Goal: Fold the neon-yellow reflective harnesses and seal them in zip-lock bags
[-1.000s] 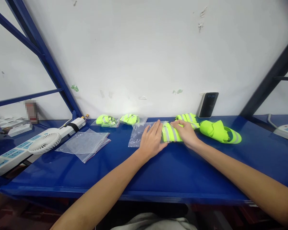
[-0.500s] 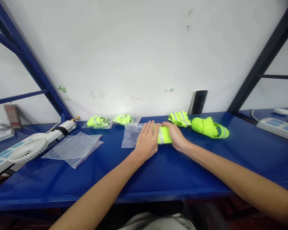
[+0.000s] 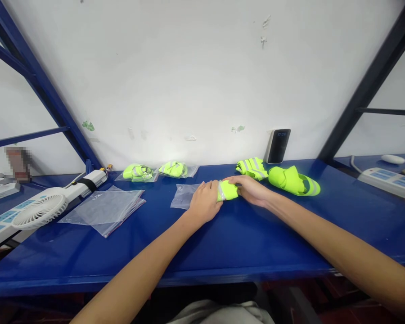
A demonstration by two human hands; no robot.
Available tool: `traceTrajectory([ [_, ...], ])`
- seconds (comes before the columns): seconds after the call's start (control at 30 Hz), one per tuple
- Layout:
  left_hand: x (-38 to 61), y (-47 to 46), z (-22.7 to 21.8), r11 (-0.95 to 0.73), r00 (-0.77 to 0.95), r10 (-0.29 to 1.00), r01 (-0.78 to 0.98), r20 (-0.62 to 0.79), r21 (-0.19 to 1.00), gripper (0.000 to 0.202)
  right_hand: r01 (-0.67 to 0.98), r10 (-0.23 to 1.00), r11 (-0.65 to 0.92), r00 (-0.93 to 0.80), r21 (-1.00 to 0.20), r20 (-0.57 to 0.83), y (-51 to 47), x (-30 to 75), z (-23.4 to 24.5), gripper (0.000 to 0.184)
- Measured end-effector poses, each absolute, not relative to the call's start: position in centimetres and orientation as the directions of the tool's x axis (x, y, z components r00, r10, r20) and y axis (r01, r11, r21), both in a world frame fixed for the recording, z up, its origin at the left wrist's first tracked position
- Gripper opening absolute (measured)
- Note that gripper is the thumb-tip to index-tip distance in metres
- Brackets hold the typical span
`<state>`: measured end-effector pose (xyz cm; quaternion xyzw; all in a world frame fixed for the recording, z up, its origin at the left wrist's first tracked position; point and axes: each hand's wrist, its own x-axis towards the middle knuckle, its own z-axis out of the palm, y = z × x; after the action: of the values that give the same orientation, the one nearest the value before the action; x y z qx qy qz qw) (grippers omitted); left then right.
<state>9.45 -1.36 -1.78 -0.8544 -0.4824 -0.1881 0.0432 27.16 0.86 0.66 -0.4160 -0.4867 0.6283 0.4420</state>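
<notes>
A folded fluorescent yellow-green reflective vest with a silver stripe lies between my hands, its left part hidden by my fingers. My left hand has its fingers curled over the clear plastic bag and the vest's left end. How far the vest sits inside the bag is hidden. At the vest's right end my right hand grips the fabric, thumb and fingers closed on it. Two more folded vests, a left one and a right one, lie in clear bags near the wall.
To the right are a folded striped vest and a looser rolled vest. A small clock-like device stands behind them. Several flat bags lie left, beside a white fan and a power strip. Blue frame posts flank the table.
My left fingers have curled tighter, and the bag's visible part looks shorter. My right hand has shifted from lying along the vest to pinching its right end.
</notes>
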Motion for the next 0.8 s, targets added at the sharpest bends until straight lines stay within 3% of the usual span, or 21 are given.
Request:
traceTrajectory([
  [0.27, 10.0, -1.4, -2.0, -0.475, 0.409, 0.794, 0.879, 0.45, 0.039, 0.038, -0.186, 0.977, -0.179, -0.151, -0.966, -0.152, 1.8, 27.7, -0.5, 0.009],
  [0.43, 9.8, -1.3, -2.3, -0.498, 0.432, 0.767, 0.867, 0.474, 0.017, 0.046, -0.104, 0.996, -0.022, -0.093, -0.994, -0.012, 0.9, 27.0, -0.3, 0.03],
  [0.6, 10.0, -1.5, -2.4, -0.48, 0.428, 0.758, 0.877, 0.491, -0.023, 0.051, -0.073, 0.996, -0.015, -0.083, -0.997, -0.009, 0.8, 26.4, -0.4, 0.02],
  [0.8, 10.3, -1.5, -2.4, -0.462, 0.425, 0.773, 0.886, 0.471, -0.043, 0.055, 0.106, 0.994, 0.111, -0.004, -0.988, 0.111, 0.5, 25.8, -0.8, 0.032],
])
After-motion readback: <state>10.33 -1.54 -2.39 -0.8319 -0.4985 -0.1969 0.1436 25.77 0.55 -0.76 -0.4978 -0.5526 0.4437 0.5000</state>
